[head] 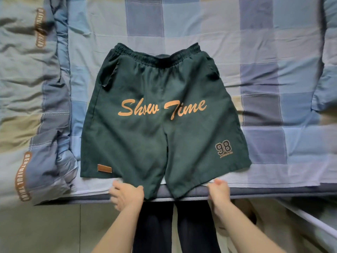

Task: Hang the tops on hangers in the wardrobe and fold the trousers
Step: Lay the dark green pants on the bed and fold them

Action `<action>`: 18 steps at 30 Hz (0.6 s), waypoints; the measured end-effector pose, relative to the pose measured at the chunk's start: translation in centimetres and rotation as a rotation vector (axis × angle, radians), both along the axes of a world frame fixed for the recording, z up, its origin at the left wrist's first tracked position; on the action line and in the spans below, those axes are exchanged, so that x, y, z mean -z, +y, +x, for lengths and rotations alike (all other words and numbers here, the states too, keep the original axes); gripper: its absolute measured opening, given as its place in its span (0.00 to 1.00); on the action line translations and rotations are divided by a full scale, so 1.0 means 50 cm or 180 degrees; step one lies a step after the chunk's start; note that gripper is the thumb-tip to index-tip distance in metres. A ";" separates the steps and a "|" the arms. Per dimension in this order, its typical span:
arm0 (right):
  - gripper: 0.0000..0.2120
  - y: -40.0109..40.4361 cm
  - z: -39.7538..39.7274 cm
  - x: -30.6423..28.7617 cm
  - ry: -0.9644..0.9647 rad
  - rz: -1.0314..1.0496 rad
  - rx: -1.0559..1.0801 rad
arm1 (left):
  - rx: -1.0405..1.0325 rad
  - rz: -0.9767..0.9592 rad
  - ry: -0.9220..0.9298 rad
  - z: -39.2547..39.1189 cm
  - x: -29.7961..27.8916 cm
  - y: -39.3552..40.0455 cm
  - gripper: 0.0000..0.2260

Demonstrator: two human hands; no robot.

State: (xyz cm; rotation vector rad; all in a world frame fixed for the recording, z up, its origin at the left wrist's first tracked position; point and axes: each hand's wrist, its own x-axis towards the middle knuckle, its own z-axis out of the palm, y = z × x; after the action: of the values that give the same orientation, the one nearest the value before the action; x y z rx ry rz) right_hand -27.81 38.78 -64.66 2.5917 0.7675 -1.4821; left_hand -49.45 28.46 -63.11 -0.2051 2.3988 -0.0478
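Note:
Dark green shorts (155,132) with orange "Show Time" lettering and a "98" print lie flat on the bed, waistband away from me, leg hems at the bed's front edge. My left hand (125,195) grips the hem of the left leg near its inner corner. My right hand (218,192) pinches the hem of the right leg at its outer corner. Both hems hang slightly over the mattress edge.
The bed carries a blue and grey checked sheet (264,70). A rumpled quilt (27,106) with brown lettered strips lies along the left side. A pillow edge (326,79) shows at the right. My dark trouser legs (175,225) stand against the bed front over a tiled floor.

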 end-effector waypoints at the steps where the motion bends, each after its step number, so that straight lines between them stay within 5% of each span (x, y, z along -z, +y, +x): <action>1: 0.15 0.051 0.021 -0.002 -0.0107 0.0173 -0.0380 | 0.0438 0.0062 0.0208 0.006 -0.003 0.019 0.34; 8: 0.25 0.336 0.179 0.064 -0.0589 0.0167 -0.1636 | 0.2715 0.1105 -0.0411 0.145 0.024 0.246 0.20; 14: 0.12 0.325 0.240 0.111 0.0350 -0.0815 -0.3142 | 0.3975 0.1486 -0.1160 0.299 0.084 0.396 0.33; 16: 0.09 0.370 0.258 0.101 0.0074 -0.1501 -0.3912 | 0.4408 0.1406 -0.1170 0.338 0.097 0.428 0.36; 18: 0.08 0.441 0.246 0.086 -0.0461 -0.1340 -0.4460 | 0.4699 0.1258 -0.1107 0.365 0.106 0.445 0.36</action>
State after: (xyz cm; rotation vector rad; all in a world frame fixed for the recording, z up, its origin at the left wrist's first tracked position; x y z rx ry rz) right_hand -15.52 60.81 -68.94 1.1824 1.5131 -0.7955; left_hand -31.21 50.70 -68.40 1.5891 1.6653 -0.2491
